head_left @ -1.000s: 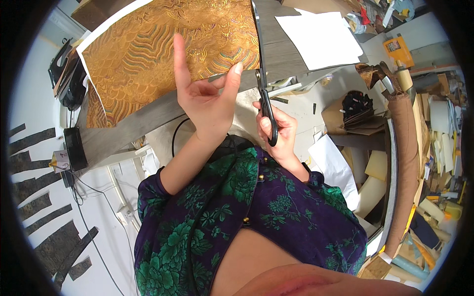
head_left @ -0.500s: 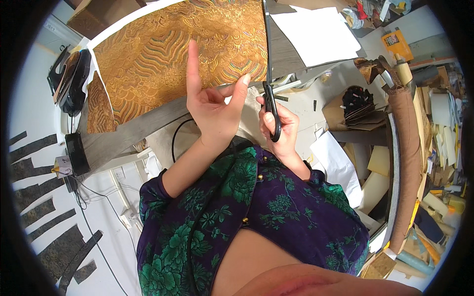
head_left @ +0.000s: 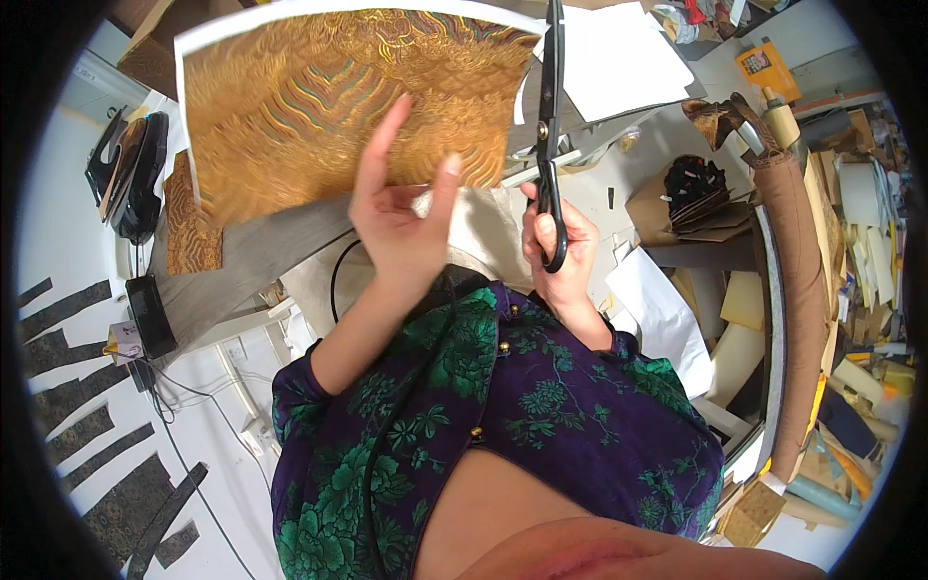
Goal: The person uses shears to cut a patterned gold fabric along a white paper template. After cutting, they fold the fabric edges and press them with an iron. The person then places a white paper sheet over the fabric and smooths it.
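Note:
My left hand (head_left: 398, 217) is at the near edge of a gold-brown brocade fabric piece (head_left: 319, 106) with wavy coloured bands and a white border. Its index finger and thumb stretch over the patterned face; the other fingers are partly hidden, and the piece appears lifted in their grip. To the right, my right hand (head_left: 565, 242) is closed round the black handles of a pair of scissors (head_left: 549, 116). Their long dark blades point away from me, look nearly together, and stand just right of the fabric's right edge.
A grey wooden table (head_left: 280, 237) lies under the fabric, with a smaller brown patterned scrap (head_left: 193, 227) at its left. White paper sheets (head_left: 619, 63) lie at the far right. A brown fabric roll (head_left: 797, 290) and an open cardboard box (head_left: 667, 208) stand right. Dark fabric strips (head_left: 121, 498) lie lower left.
The brocade piece has turned and come away from the scissors, its far border now showing. My left hand has shifted slightly left. My right hand has moved a little right with the scissors.

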`<action>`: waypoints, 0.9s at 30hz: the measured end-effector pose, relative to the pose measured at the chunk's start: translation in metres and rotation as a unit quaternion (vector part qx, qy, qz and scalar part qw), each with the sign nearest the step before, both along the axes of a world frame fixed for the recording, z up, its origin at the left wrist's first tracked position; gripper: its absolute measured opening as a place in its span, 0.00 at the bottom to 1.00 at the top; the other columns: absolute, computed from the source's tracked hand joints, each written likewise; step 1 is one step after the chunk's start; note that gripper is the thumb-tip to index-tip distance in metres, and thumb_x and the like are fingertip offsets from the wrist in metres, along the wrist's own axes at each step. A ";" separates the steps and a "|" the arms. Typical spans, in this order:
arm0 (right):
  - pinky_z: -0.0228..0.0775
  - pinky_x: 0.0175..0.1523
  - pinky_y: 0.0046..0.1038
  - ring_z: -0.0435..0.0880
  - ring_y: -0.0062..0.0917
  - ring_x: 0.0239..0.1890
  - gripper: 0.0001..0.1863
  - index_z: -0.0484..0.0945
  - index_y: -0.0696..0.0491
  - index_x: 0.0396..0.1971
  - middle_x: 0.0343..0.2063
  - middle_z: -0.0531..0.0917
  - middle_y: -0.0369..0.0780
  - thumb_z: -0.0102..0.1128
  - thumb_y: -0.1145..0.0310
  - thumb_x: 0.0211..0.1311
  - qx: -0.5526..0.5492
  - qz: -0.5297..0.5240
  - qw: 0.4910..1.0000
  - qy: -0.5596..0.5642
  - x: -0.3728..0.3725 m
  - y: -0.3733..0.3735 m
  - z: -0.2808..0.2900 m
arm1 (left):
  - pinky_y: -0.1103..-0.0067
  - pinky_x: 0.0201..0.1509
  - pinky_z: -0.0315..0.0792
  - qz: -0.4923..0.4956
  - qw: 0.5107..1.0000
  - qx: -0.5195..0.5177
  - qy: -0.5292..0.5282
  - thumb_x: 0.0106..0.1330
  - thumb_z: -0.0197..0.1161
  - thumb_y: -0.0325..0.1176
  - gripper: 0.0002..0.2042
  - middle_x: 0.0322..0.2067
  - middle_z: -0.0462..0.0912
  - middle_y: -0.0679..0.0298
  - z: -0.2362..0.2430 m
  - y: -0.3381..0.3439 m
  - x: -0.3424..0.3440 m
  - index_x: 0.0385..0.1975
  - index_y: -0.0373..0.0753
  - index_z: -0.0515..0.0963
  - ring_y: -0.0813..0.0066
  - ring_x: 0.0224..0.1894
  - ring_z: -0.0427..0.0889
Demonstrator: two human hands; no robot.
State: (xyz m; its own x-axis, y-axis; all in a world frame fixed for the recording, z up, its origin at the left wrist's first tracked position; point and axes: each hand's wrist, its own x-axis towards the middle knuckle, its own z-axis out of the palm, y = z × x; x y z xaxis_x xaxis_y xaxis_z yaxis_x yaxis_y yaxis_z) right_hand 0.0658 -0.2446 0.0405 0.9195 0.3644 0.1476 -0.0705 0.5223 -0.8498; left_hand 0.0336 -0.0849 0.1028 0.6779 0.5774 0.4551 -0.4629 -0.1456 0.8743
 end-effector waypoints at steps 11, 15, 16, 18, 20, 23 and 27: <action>0.56 0.28 0.13 0.65 0.09 0.23 0.25 0.75 0.66 0.49 0.22 0.70 0.29 0.68 0.72 0.51 -0.209 0.088 0.973 -0.033 0.018 -0.065 -0.001 | 0.84 0.52 0.70 0.077 0.979 0.127 0.139 0.56 0.63 0.16 0.22 0.49 0.79 0.59 0.041 0.091 -0.019 0.53 0.32 0.74 0.79 0.47 0.76; 0.55 0.28 0.12 0.65 0.08 0.24 0.25 0.76 0.64 0.49 0.25 0.72 0.28 0.70 0.71 0.50 -0.236 0.126 0.961 -0.063 0.015 -0.061 -0.003 | 0.83 0.56 0.68 0.043 0.984 0.115 0.132 0.56 0.62 0.15 0.22 0.50 0.78 0.59 0.042 0.104 -0.022 0.54 0.33 0.74 0.78 0.51 0.75; 0.54 0.28 0.12 0.66 0.07 0.25 0.25 0.76 0.63 0.49 0.27 0.72 0.28 0.71 0.70 0.49 -0.234 0.141 0.960 -0.057 0.014 -0.060 -0.001 | 0.87 0.49 0.67 0.037 0.984 0.126 0.118 0.56 0.63 0.16 0.23 0.50 0.78 0.61 0.040 0.107 -0.021 0.54 0.35 0.74 0.84 0.44 0.74; 0.54 0.28 0.12 0.66 0.07 0.24 0.25 0.76 0.63 0.49 0.26 0.72 0.28 0.71 0.70 0.50 -0.218 0.152 0.963 -0.048 0.016 -0.055 -0.001 | 0.94 0.36 0.64 0.031 0.982 0.145 0.116 0.56 0.65 0.17 0.24 0.48 0.79 0.66 0.036 0.111 -0.020 0.55 0.38 0.75 0.93 0.32 0.70; 0.53 0.26 0.11 0.65 0.06 0.22 0.25 0.76 0.63 0.49 0.25 0.72 0.28 0.71 0.70 0.51 -0.196 0.167 0.966 -0.033 0.020 -0.049 0.001 | 0.97 0.27 0.59 0.039 0.973 0.157 0.167 0.56 0.65 0.18 0.24 0.45 0.79 0.70 0.042 0.110 -0.026 0.55 0.40 0.75 0.97 0.23 0.63; 0.52 0.25 0.12 0.64 0.07 0.21 0.25 0.76 0.64 0.49 0.24 0.72 0.28 0.70 0.69 0.52 -0.169 0.197 0.965 -0.028 0.024 -0.048 0.000 | 0.97 0.21 0.49 0.046 0.967 0.157 0.195 0.56 0.65 0.18 0.24 0.39 0.79 0.77 0.040 0.109 -0.029 0.55 0.41 0.75 0.98 0.17 0.48; 0.54 0.27 0.11 0.67 0.07 0.23 0.26 0.76 0.63 0.49 0.26 0.76 0.29 0.71 0.66 0.52 -0.142 0.203 0.969 0.001 0.024 -0.048 0.000 | 0.99 0.26 0.54 0.009 0.972 0.140 0.188 0.56 0.65 0.17 0.25 0.31 0.77 0.80 0.042 0.111 -0.029 0.55 0.40 0.75 0.99 0.19 0.52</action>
